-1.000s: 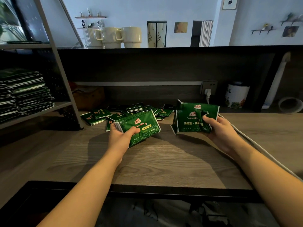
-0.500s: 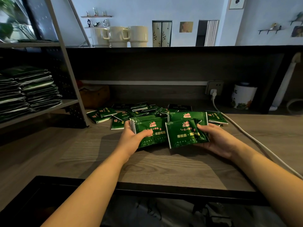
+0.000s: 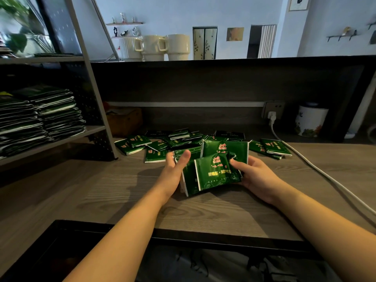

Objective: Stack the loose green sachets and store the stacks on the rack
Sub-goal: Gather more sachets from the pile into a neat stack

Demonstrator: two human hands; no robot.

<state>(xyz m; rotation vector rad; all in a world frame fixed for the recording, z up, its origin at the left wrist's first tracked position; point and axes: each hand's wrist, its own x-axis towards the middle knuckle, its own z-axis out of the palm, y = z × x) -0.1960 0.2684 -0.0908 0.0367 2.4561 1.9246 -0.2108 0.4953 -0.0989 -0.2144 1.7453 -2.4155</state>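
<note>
Overall exposure is dim in the foreground and brighter behind the raised counter ledge [image 3: 223,59]. The pale blue wall [image 3: 173,15] above that ledge is the best-lit zone. The recess below the ledge is deep in shadow. On the tabletop [image 3: 126,192] in front of the ledge, soft-edged shadows lie beneath both forearms and the held packets. The rack [image 3: 89,94] left of the ledge holds dark stacks with only their edges catching light. Wide-angle distortion bows the ledge and tilts the rack posts. The plant [image 3: 18,37] at the far left of the ledge is smeared. No strong glare appears.
</note>
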